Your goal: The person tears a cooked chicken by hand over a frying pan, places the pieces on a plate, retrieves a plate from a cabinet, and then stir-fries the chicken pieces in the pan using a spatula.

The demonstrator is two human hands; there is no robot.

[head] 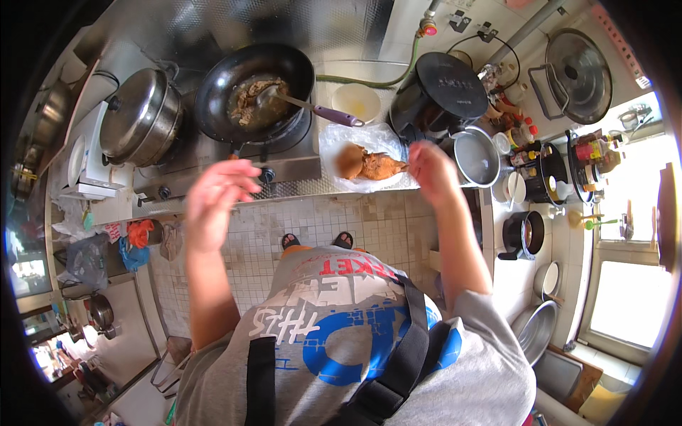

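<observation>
My left hand (217, 199) is raised in front of the stove with fingers apart and nothing in it, near the stub handle of a black wok (216, 98). Pieces of browned food (248, 101) sit in liquid inside the wok. A spatula (330, 113) with a purple handle rests in it and juts over the rim. My right hand (432, 173), blurred and with curled fingers, is at the narrow right end of a browned piece of meat (381, 166), perhaps poultry. Whether it grips the meat cannot be made out. The meat lies on a clear plastic bag (330, 139) on the counter.
A cream bowl (370, 98) stands behind the bag. A black lidded appliance (447, 88) and a metal pot (476, 154) stand to the right. Left of the wok is a lidded steel pot (141, 117). Stove knobs (266, 174) line the front. Bottles (519, 136) crowd the right corner.
</observation>
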